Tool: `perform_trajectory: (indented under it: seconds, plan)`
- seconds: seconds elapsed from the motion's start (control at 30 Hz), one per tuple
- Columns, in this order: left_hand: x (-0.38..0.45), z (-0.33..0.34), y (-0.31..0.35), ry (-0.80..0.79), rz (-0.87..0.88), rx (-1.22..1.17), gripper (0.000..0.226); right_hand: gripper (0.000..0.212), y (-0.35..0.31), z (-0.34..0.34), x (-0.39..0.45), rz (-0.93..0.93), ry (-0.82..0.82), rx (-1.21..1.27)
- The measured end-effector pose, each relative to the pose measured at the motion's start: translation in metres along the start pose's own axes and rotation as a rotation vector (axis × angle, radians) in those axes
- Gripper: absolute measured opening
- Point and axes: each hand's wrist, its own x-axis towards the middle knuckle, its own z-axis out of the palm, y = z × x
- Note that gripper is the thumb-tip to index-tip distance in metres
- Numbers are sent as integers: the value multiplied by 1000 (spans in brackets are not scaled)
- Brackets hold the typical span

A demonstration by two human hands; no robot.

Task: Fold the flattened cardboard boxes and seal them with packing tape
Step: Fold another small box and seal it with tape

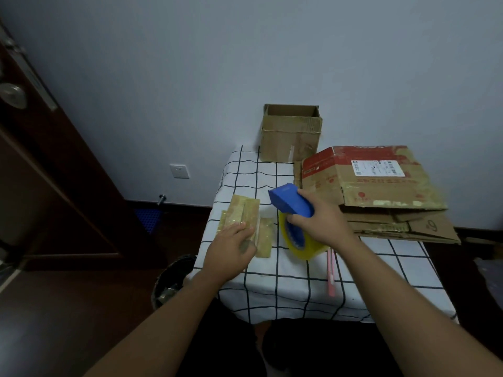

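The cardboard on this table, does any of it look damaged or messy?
Yes. The flattened boxes at the right lie in an uneven stack, overhanging the table edge, with torn tape residue. The open box at the back has a ragged rim.

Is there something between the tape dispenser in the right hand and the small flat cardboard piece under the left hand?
Nothing visible. The tape dispenser, gripped by the right hand, is just right of the small flat cardboard piece; only bare tablecloth lies between. The left hand rests on the cardboard's near end.
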Motion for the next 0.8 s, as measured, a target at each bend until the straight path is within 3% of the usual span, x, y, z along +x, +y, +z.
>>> perform_trajectory:
  seconds: [0.1,0.3,0.57,0.8]
  plan:
    - [5,8,10,113,-76,-53,35,76,4,28,-4,40,97,44]
    - [8,23,15,221,-101,31,14,76,15,59,-8,96,136,-4]
    - [6,33,13,284,-41,90,16,74,22,62,-9,106,145,-40]
    - [3,33,7,227,-6,123,22,74,25,64,-10,124,140,-33]
